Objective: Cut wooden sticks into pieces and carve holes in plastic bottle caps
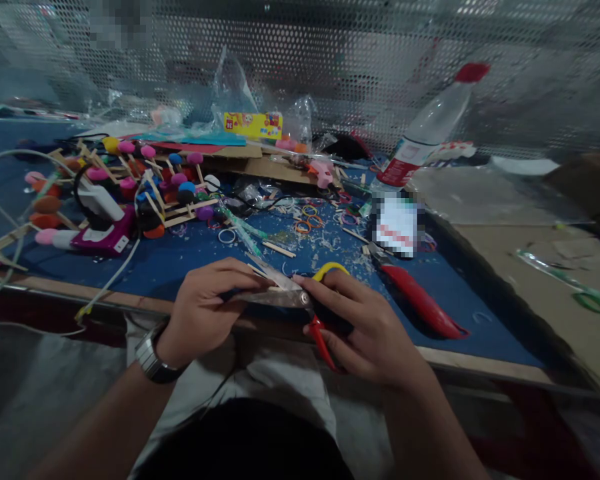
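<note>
My right hand grips a pair of scissors by its handles, one yellow and one red. The blades stand apart and point left, toward my left hand. My left hand is closed on a thin pale wooden stick, its fingertips beside the blades. Part of the stick is hidden by the fingers and the scissors. Both hands are over the table's front edge. To the right of them lies a tool with a red handle, its metal end pointing away from me.
A heap of wooden sticks with colored pompoms fills the left, beside a purple power adapter and a pale cable. Rubber bands and scraps litter the middle. A plastic bottle leans back right, near cardboard.
</note>
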`<state>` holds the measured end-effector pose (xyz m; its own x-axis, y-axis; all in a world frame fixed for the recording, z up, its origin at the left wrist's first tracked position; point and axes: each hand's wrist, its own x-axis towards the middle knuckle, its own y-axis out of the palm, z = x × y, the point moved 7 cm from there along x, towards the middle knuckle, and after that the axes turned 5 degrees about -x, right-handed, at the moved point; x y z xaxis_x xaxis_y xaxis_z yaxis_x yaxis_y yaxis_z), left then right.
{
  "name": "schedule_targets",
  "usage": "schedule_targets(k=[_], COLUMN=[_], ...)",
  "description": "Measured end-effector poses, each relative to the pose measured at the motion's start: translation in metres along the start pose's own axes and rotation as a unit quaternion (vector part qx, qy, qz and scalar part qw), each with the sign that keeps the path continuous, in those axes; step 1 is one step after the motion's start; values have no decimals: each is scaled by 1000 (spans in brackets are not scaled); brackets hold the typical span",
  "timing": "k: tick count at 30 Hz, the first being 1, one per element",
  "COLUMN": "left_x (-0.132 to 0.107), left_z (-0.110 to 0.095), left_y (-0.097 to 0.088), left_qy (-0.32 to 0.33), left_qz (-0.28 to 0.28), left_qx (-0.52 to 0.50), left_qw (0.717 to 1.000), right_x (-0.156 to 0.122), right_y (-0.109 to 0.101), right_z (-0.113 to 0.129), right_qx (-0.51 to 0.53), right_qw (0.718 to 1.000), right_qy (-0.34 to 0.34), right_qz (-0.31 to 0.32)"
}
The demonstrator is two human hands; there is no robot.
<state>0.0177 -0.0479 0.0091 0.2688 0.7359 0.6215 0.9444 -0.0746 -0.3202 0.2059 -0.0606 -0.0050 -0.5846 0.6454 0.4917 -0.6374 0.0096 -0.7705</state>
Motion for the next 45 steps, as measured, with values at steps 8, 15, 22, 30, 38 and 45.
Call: schedule_targets(k=[8, 15, 22, 30, 38, 45], left_x=[0, 0, -1, 0, 0, 1], left_z=[1, 2, 0, 1, 0, 1], left_y=[0, 0, 2, 3, 2, 3], left_qy=[-3, -2, 0, -1, -14, -29], left_qz=[-8, -11, 9, 16, 7, -3], left_qx=[12, 8, -16, 5, 40, 41], left_qw=[1000, 1000, 1000, 1000, 999, 999], right_x=[-1, -1, 1, -2, -2, -2], right_y=[0, 1, -2, 1, 2, -4], right_z=[-1, -1, 2, 0, -2, 0], right_qx=[-8, -15, -35, -37, -28, -19], right_qw=[1000, 1000, 999, 999, 999, 998], right_qy=[-9, 1, 0, 1, -3, 17], right_qz=[-8, -7, -25, -7, -21, -51])
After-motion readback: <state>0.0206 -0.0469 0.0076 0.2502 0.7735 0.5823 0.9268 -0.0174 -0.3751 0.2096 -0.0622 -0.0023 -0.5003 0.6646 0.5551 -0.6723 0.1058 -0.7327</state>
